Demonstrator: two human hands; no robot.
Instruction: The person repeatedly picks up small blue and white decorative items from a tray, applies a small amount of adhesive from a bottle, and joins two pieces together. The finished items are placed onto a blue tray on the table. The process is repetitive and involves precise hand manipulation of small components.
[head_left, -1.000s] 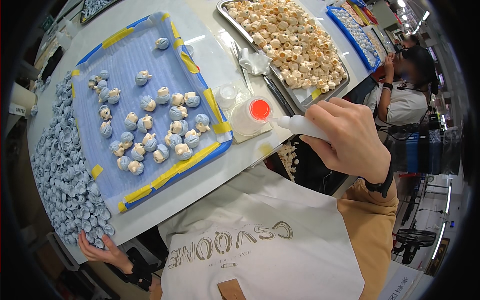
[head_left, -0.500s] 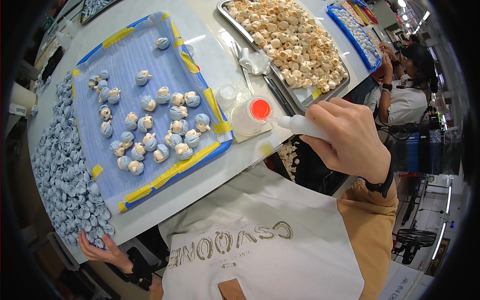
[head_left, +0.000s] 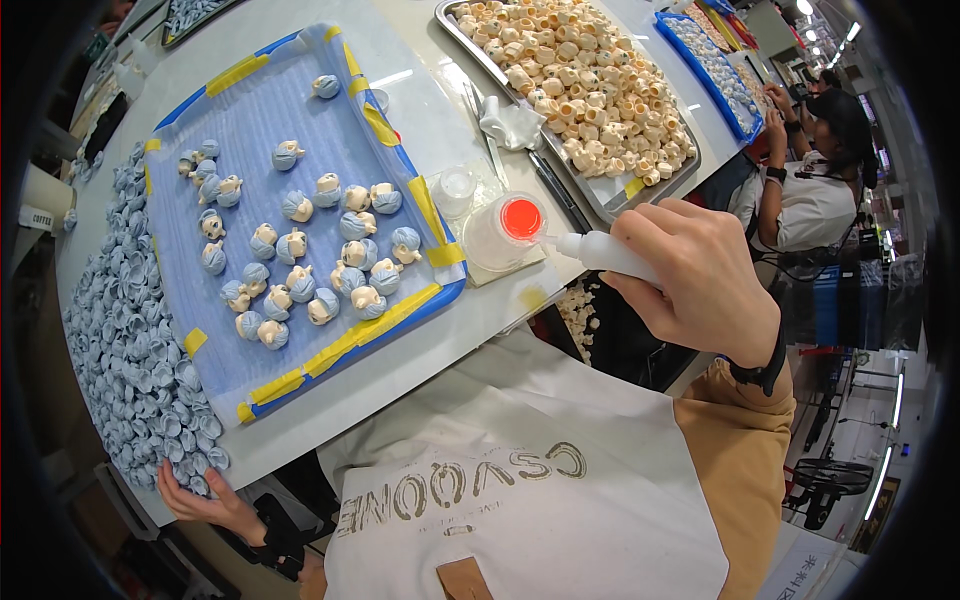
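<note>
In my right hand is a white squeeze bottle, tilted sideways, its thin tip pointing left. The tip is close beside a clear jar with a bright red-orange round top; whether they touch I cannot tell. My left hand rests at the near edge of a heap of light blue hollow shells, thumb and fingers apart around a few shells. Between the hands lies a blue tray lined with pale sheeting and yellow tape. Several small cream doll heads with blue hair are spread in it.
A metal tray heaped with hollow cream head pieces stands at the far right. Next to the jar are a small clear cup, tweezers, a crumpled white wipe and a black pen-like tool. Another person sits at right.
</note>
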